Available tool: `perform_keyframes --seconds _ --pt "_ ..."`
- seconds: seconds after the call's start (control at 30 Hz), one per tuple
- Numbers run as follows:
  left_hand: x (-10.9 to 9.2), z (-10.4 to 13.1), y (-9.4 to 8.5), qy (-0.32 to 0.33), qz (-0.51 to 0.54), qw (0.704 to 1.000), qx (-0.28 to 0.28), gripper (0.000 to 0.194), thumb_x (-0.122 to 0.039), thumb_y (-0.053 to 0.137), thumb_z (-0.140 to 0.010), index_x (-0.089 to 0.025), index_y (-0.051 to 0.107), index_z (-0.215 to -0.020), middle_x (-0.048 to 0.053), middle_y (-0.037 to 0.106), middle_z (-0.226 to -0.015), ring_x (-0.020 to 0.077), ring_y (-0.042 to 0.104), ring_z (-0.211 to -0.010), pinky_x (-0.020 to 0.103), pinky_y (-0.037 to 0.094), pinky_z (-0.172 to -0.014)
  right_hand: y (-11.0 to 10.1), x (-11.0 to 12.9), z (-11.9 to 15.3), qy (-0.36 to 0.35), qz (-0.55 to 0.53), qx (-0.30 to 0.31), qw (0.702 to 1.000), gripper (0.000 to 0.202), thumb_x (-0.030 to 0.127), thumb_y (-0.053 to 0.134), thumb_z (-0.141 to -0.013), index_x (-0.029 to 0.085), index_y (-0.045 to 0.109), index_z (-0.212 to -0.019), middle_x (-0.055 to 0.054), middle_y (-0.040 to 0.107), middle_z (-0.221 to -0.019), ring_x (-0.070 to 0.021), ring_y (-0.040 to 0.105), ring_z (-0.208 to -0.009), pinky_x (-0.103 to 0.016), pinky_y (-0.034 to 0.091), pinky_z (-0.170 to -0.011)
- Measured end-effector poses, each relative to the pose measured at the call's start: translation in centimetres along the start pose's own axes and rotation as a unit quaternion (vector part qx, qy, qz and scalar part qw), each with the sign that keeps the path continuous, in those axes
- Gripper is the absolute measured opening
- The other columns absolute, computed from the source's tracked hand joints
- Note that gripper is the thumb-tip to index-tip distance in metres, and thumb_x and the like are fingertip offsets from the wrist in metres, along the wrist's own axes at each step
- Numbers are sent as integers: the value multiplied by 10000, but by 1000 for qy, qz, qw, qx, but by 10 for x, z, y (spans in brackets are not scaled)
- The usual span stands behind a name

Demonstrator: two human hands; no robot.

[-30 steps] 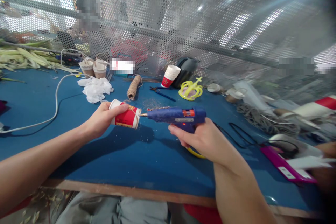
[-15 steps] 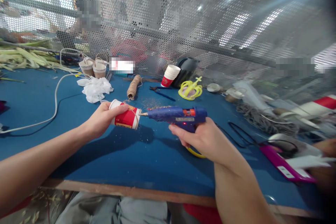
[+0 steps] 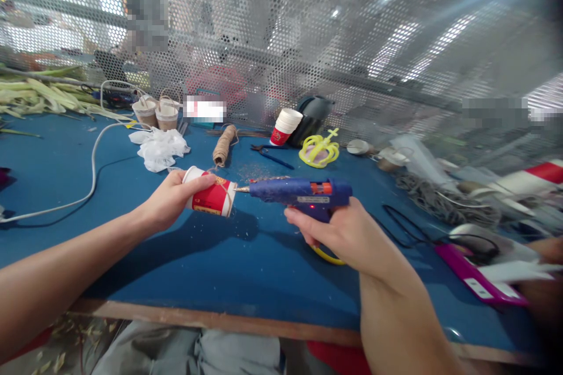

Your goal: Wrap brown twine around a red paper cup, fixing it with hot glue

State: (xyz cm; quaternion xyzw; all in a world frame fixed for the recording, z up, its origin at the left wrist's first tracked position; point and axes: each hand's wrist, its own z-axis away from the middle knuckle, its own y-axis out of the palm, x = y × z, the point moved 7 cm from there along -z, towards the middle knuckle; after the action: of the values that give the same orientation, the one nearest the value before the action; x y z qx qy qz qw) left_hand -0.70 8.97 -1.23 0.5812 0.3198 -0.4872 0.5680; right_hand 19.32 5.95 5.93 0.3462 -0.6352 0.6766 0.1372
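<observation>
My left hand (image 3: 173, 199) grips a red and white paper cup (image 3: 211, 198), tilted on its side with its base toward the right. Twine crosses the cup near its base and runs back to a spool of twine (image 3: 224, 145) lying behind it. In my right hand (image 3: 336, 225) is a blue hot glue gun (image 3: 294, 190), its small light glowing red. The metal nozzle points left at the cup's base edge; whether it touches I cannot tell.
Behind lie blue-handled pliers (image 3: 275, 155), stacked paper cups (image 3: 287, 126) and a yellow crown-shaped object (image 3: 319, 149). Crumpled white material (image 3: 160, 149) and two twine-wrapped cups (image 3: 156, 112) stand left. A magenta power strip (image 3: 472, 275) and cords (image 3: 409, 228) lie right. A perforated screen (image 3: 264, 29) rises behind.
The glue gun has shifted slightly to the right with my right hand. The cup and my left hand stay almost in place.
</observation>
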Motion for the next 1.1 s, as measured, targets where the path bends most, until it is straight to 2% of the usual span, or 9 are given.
perform_keyframes --seconds 0.23,0.67,1.1 --pt "0 1 2 -5 2 1000 11 192 -296 657 -672 -119 643 -599 18 667 -564 105 551 -490 209 420 -517 1 1 -1 -1 3 2 1000 322 374 566 -726 207 459 -472 23 521 -424 -108 512 -413 -218 445 -459" --pt "-1 2 2 -11 -7 1000 -4 207 -309 662 -652 -103 661 -671 41 667 -591 125 563 -512 233 431 -541 1 0 2 -4 -1 2 1000 298 372 572 -721 216 472 -488 18 532 -436 -122 523 -417 -238 448 -465" --pt "-1 2 2 -10 2 1000 -6 192 -301 667 -648 -114 645 -610 22 655 -556 112 547 -484 225 425 -528 3 0 2 28 -15 13 999 270 386 583 -702 218 487 -514 25 513 -415 -126 513 -395 -243 438 -445"
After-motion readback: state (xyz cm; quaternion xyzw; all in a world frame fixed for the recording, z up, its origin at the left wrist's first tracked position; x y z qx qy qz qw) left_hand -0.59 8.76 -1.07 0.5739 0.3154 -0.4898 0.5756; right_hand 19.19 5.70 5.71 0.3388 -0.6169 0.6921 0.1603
